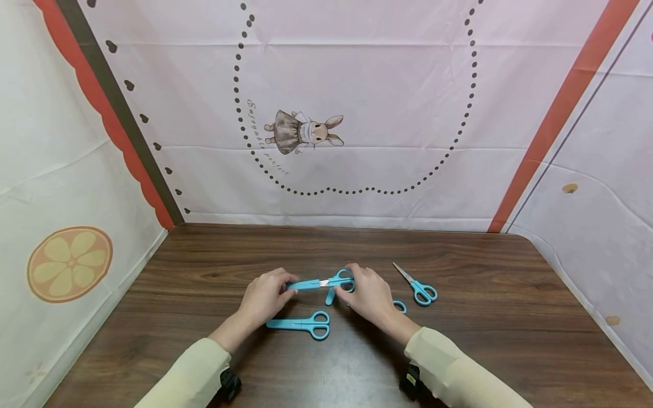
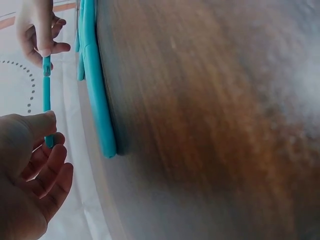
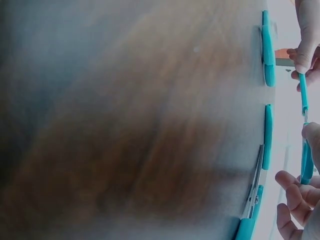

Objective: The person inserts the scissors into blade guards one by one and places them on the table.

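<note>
Between my hands, above the table, is a pair of light-blue scissors point(image 1: 334, 281) with its blue blade cover point(image 1: 306, 285); a short strip of bare metal blade shows between cover and handles. My left hand point(image 1: 260, 296) pinches the cover's far end between thumb and fingers. The handle loops are held by my right hand point(image 1: 374, 296). In the left wrist view the cover point(image 2: 47, 95) hangs clear of the tabletop. Below the held pair lies a loose blue cover point(image 3: 267, 137). Covered scissors point(image 1: 306, 324) lie nearer me.
Uncovered scissors point(image 1: 417, 288) lie to the right, blades pointing away and left. Another blue handle loop point(image 1: 399, 306) peeks out beside my right wrist, mostly hidden. The brown wooden table point(image 1: 490, 340) is bounded by printed white cloth point(image 1: 398, 113) at the back and sides.
</note>
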Demonstrator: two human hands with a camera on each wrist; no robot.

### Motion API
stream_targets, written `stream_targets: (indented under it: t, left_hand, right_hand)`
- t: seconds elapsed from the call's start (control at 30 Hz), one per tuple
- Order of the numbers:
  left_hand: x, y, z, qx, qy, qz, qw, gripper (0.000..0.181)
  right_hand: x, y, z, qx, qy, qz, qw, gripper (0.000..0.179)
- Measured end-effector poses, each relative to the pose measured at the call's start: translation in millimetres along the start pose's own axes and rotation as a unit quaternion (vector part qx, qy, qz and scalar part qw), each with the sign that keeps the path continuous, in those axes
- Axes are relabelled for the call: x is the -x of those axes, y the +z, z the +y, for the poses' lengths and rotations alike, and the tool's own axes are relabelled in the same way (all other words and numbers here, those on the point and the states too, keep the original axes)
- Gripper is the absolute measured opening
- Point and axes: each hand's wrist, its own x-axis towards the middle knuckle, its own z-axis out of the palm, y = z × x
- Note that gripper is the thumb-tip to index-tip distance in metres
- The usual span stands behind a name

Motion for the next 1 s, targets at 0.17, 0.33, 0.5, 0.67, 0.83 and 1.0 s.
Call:
stream_targets:
  t: [0.17,0.33,0.5,0.67,0.83,1.0]
  left_hand:
    - [1.9,-0.3,-2.4,-0.003,0.014,0.004,0.9999,0.015]
    - [2.6,-0.1,-4.3,-0.012,0.024,0.012,0.9996,0.016]
    - [2.5,-0.4,-4.9,-0.015,0.03,0.019,0.9993,0.016]
    - [1.6,-0.8,-4.2,-0.007,0.031,0.019,0.9993,0.015]
    - [0.1,-1.7,-1.9,-0.006,0.027,0.024,0.9993,0.013]
    - [-1.1,-2.1,0.6,-0.007,0.03,0.028,0.9991,0.012]
  right_hand:
    - [0.5,0,0,-0.003,0.0,0.002,1.0,0.05]
    - [1.5,0,0,-0.009,0.004,0.001,1.0,0.05]
    - [1.8,-1,0,-0.01,0.004,0.005,0.9999,0.049]
    - [2.1,-4,0,-0.007,0.004,0.01,0.9999,0.048]
    - [1.6,-8,1,-0.004,0.013,0.004,0.9999,0.049]
    - [1.2,-12,1,-0.006,0.025,-0.008,0.9996,0.05]
